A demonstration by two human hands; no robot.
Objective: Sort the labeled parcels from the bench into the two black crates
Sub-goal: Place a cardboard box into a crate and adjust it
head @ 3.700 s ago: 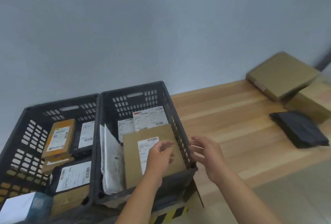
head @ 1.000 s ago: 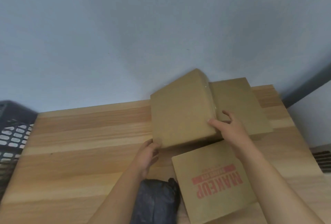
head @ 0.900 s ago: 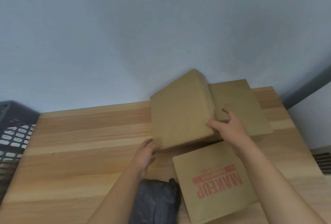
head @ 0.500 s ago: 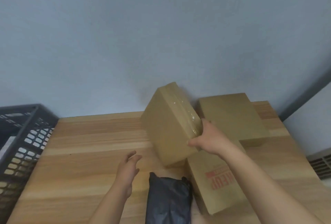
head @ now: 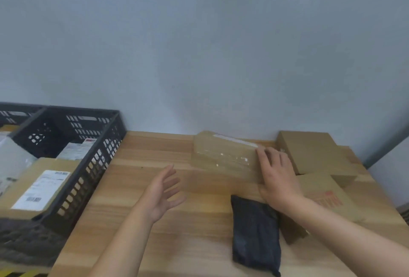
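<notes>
The taped brown cardboard box (head: 223, 159) lies on the pale wooden bench (head: 155, 150), close to the grey wall (head: 199, 55) behind it. My right hand (head: 278, 179) rests on the box's right end. My left hand (head: 162, 194) hovers in front of its left end, apart from it.

Right of the box sits a plain brown cardboard carton (head: 309, 150), with a flat cardboard box with red lettering (head: 327, 199) in front of that. A black plastic mailer bag (head: 254, 234) lies in front of the box, just beside the lettered one.

Well left of the box, past the bench's end, stands a black slotted plastic crate (head: 88, 166) holding a white-labelled cardboard parcel (head: 39, 186). A second black plastic crate (head: 13, 112) stands beyond it.
</notes>
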